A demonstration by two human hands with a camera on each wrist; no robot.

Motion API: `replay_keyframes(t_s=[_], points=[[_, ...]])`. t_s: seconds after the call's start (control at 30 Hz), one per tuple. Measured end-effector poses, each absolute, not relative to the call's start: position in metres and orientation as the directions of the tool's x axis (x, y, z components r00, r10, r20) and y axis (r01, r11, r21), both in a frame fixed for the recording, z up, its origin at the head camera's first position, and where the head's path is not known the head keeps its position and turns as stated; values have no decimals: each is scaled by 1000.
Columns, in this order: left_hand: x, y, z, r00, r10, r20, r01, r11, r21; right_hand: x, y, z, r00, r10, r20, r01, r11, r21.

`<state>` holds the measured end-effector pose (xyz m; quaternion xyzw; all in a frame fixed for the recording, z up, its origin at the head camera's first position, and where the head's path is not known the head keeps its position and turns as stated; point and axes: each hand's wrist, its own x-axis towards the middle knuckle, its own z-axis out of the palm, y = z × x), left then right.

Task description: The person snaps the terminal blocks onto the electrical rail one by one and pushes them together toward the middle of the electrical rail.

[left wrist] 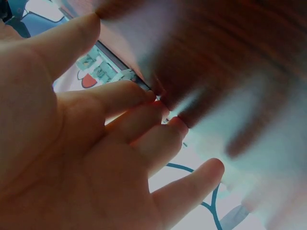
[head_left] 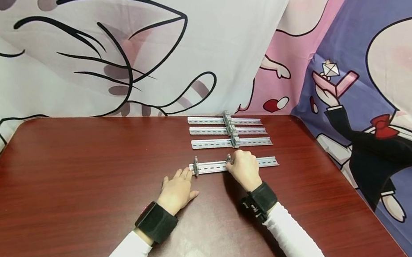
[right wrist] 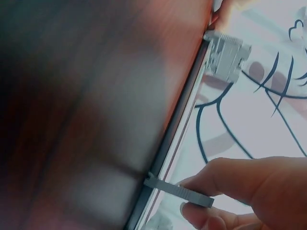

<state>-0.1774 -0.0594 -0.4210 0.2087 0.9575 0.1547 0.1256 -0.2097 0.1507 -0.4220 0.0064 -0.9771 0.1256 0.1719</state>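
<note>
A slotted metal DIN rail [head_left: 212, 167] lies crosswise on the table. A grey terminal-block-like clip [head_left: 196, 166] stands at its left end; the right wrist view shows the broad side of this end clip [right wrist: 225, 56]. My left hand [head_left: 176, 193] touches the rail's left end with extended fingers, and its fingers [left wrist: 192, 191] look spread in the left wrist view. Farther right, my right hand [head_left: 245, 169] pinches a second thin grey clip [right wrist: 180, 190] between thumb and fingers. That clip sits on the rail, its lower end at the rail's edge.
Behind the worked rail, three more DIN rails [head_left: 210, 143] lie parallel, with grey clips [head_left: 230, 129] standing near their middles. The brown table [head_left: 78, 189] meets a printed cloth [head_left: 236, 15] at the back and right.
</note>
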Motion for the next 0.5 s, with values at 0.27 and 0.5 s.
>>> replay_keyframes(t_s=[0.27, 0.5], points=[[-176, -61, -419, -880, 436, -188, 351, 864, 360, -210, 163, -423, -935, 113, 337, 19, 963, -271], [-177, -60, -419, -876, 438, -200, 349, 864, 363, -210, 169, -421, -937, 130, 324, 32, 957, -289]])
